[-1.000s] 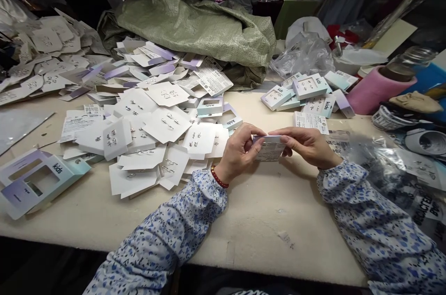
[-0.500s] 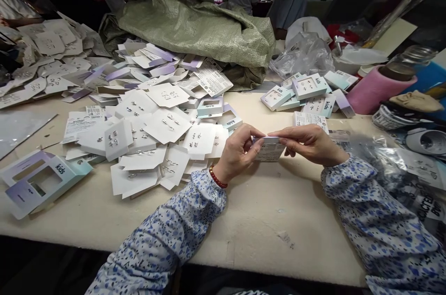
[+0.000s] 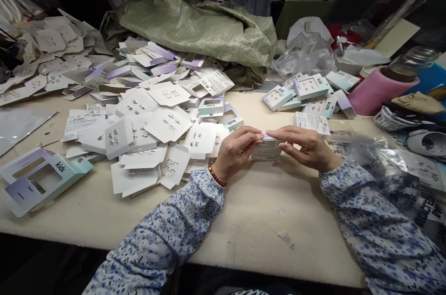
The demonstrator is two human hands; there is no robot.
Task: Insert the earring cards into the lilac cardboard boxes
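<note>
From the head camera, your left hand (image 3: 238, 150) and right hand (image 3: 304, 147) meet over the table (image 3: 265, 220), both pinching a small white box (image 3: 266, 150) between thumbs and fingertips, just above the tabletop. To your left lies a heap of white earring cards (image 3: 163, 127). Finished boxes (image 3: 306, 93) are stacked beyond your right hand, near a pink roll (image 3: 376, 93). A green sack (image 3: 198, 25) slumps behind.
</note>
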